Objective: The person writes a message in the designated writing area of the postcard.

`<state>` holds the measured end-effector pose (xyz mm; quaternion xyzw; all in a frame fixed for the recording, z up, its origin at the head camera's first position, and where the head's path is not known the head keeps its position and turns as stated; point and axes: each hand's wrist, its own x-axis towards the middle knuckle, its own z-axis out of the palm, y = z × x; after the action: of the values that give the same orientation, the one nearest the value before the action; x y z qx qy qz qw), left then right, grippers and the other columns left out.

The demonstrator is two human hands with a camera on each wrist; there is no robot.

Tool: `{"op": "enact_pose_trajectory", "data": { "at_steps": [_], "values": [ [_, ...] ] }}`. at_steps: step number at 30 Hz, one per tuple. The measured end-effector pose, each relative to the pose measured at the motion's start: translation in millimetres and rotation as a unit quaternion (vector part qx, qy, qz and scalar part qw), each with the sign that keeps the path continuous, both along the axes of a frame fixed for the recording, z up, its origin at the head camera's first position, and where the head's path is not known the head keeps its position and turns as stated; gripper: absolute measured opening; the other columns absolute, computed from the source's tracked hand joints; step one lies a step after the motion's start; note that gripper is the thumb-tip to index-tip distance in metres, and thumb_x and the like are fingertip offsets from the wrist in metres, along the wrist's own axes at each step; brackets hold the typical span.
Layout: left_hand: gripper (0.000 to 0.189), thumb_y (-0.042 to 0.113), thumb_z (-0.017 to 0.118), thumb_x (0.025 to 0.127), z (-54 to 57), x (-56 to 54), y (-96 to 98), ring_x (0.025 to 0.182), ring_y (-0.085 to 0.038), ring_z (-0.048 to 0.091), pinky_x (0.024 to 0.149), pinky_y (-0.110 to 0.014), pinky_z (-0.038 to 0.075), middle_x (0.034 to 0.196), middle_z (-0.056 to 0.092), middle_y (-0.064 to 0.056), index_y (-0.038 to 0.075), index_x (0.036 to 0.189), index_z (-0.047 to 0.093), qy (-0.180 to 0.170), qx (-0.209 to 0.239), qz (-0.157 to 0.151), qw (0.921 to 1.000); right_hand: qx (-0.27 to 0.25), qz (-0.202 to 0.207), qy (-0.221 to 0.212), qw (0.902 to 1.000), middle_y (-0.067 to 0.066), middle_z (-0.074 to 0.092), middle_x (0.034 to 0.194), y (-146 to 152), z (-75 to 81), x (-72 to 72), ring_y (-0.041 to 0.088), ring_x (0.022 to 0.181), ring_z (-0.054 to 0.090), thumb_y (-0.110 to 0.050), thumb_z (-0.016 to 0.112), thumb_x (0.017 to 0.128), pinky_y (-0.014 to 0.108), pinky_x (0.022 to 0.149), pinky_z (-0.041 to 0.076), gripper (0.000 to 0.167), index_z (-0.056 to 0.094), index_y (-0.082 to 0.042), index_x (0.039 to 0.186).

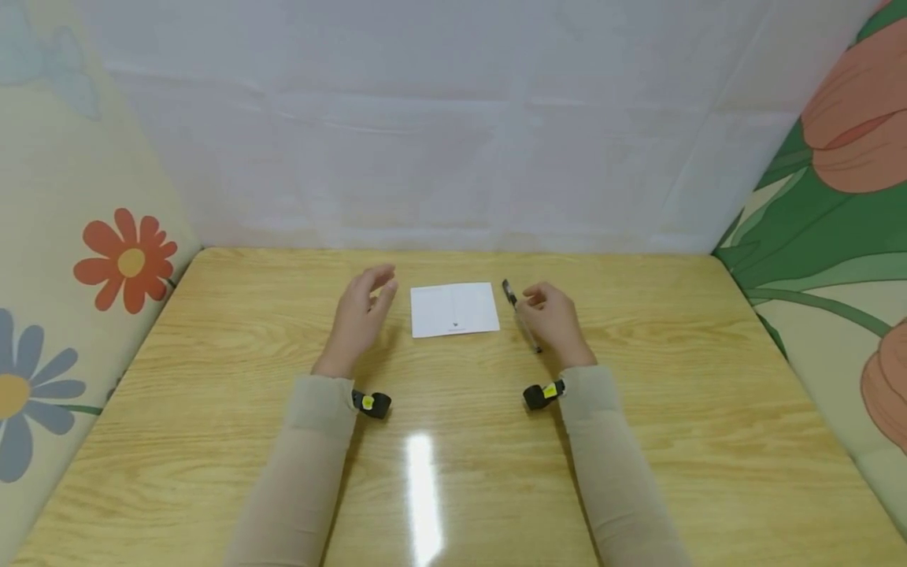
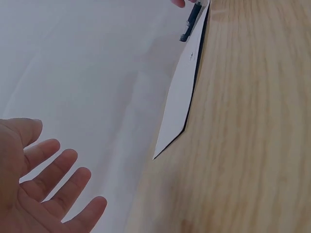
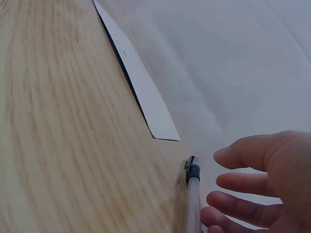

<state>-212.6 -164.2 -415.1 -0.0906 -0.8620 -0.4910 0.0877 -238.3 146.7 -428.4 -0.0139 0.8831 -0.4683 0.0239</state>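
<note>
A white card (image 1: 439, 311) with a small dark mark near its front edge lies flat on the wooden table, between the two hands. To its right is a pen (image 1: 509, 294) with a clear barrel and black parts, lying at a slant. My left hand (image 1: 360, 313) hovers left of the card, fingers relaxed and apart, holding nothing. Beside the pen is my right hand (image 1: 555, 316), its fingers loosely bent and spread. In the right wrist view the lower fingertips come close to the pen barrel (image 3: 194, 204); whether they touch it I cannot tell.
The wooden table (image 1: 212, 441) ends at a white cloth backdrop (image 1: 425, 157). Flower-patterned panels stand along the left (image 1: 42, 197) and right sides. A black camera (image 1: 381, 405) sits on the left wrist and another (image 1: 534, 398) on the right. Light glares off the table's front.
</note>
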Motion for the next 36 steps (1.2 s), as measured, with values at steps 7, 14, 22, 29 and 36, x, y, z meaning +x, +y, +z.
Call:
{"op": "enact_pose_trajectory", "data": {
  "at_steps": [7, 14, 22, 29, 36],
  "values": [
    [0.044, 0.024, 0.042, 0.111, -6.2, 1.5, 0.7, 0.136, -0.038, 0.047, 0.115, -0.051, 0.039, 0.144, 0.053, -0.022, -0.002, 0.146, 0.046, -0.027, 0.043, -0.007, 0.9987, 0.019, -0.001, -0.011, 0.9998, 0.022, 0.065, 0.116, -1, -1.3, -1.0, 0.037, 0.109, 0.062, -0.016, 0.067, 0.094, 0.047, 0.096, 0.053, 0.036, 0.063, 0.004, 0.124],
    [0.043, 0.023, 0.041, 0.111, -6.0, 6.5, 0.3, 0.135, -0.038, 0.049, 0.117, -0.050, 0.035, 0.141, 0.054, -0.024, -0.003, 0.146, 0.046, -0.039, 0.062, -0.011, 0.9973, 0.031, -0.020, -0.005, 0.9993, 0.021, 0.068, 0.112, -4, -6.8, -1.6, 0.034, 0.103, 0.064, -0.013, 0.069, 0.092, 0.044, 0.093, 0.055, 0.032, 0.066, 0.004, 0.119],
    [0.039, 0.016, 0.039, 0.111, -17.6, 1.0, -0.4, 0.130, -0.037, 0.053, 0.113, -0.048, 0.041, 0.137, 0.056, -0.026, -0.004, 0.144, 0.048, -0.059, 0.114, -0.011, 0.9916, 0.023, -0.023, -0.008, 0.9994, 0.018, 0.067, 0.106, -3, -7.8, -0.1, 0.030, 0.095, 0.063, -0.012, 0.072, 0.090, 0.040, 0.084, 0.056, 0.031, 0.067, 0.005, 0.116],
    [0.040, 0.015, 0.038, 0.111, -25.3, -0.5, -1.1, 0.129, -0.038, 0.054, 0.108, -0.048, 0.045, 0.137, 0.055, -0.028, -0.006, 0.144, 0.047, -0.073, 0.162, -0.015, 0.9839, 0.033, -0.031, -0.002, 0.9990, 0.018, 0.067, 0.104, -4, -8.8, -1.4, 0.030, 0.092, 0.063, -0.010, 0.072, 0.090, 0.039, 0.082, 0.056, 0.028, 0.068, 0.005, 0.113],
    [0.039, 0.012, 0.038, 0.111, -28.4, 0.2, -1.3, 0.131, -0.034, 0.053, 0.110, -0.042, 0.045, 0.138, 0.054, -0.025, -0.004, 0.145, 0.047, -0.101, 0.200, -0.020, 0.9743, 0.043, -0.034, 0.000, 0.9985, 0.018, 0.068, 0.104, -5, -8.5, -2.5, 0.031, 0.094, 0.063, -0.009, 0.072, 0.091, 0.041, 0.084, 0.056, 0.025, 0.068, 0.005, 0.111]
  ]
}}
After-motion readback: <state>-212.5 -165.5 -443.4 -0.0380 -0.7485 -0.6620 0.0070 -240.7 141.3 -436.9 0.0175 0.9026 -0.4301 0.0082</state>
